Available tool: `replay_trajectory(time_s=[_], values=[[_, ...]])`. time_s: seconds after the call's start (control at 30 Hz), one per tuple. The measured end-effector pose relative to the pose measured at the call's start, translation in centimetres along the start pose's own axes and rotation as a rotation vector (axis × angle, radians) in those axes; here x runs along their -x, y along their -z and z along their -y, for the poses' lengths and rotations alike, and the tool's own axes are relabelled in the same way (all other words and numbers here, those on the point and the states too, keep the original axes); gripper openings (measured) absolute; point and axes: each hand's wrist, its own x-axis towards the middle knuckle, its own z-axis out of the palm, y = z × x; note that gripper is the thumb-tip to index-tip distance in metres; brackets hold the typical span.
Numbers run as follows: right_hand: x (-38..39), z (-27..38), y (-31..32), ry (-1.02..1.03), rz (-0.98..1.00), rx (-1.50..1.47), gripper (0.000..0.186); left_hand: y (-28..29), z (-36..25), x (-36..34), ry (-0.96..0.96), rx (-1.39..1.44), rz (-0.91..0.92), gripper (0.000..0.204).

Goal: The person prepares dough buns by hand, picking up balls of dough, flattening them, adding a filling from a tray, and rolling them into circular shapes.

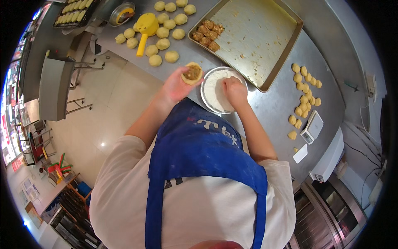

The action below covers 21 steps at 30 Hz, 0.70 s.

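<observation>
My left hand [179, 83] holds up an open round of dough [188, 79] cupping brown filling [192, 72] in its middle. My right hand [234, 91] is down in a round metal bowl of white flour [213, 91], fingers curled together at the surface; whether they grip anything is hidden. Just beyond the bowl lies a large metal tray [257, 33], with several lumps of brown filling [207, 35] at its left end.
Several filled dough balls [163, 43] surround a yellow handled tool [147, 25] on the steel table [269, 112]. Small dough pieces [302, 95], a scale [311, 128] and white card [300, 153] sit at right. A steel bowl [122, 14] and loaded baking pan [72, 12] are top left.
</observation>
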Motion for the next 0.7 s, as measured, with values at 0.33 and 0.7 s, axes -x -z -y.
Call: replay_trajectory(time_s=[0.33,0.7], values=[[0.9,0.2,1.3,-0.113,-0.021,-0.099,0.009,0.8,1.4,0.1,0.017,-0.056,0.034,0.035],[-2.0,0.7,-1.4,-0.193,-0.045,-0.046,0.015,2.2,2.3,1.0,-0.027,-0.046,-0.020,0.035]])
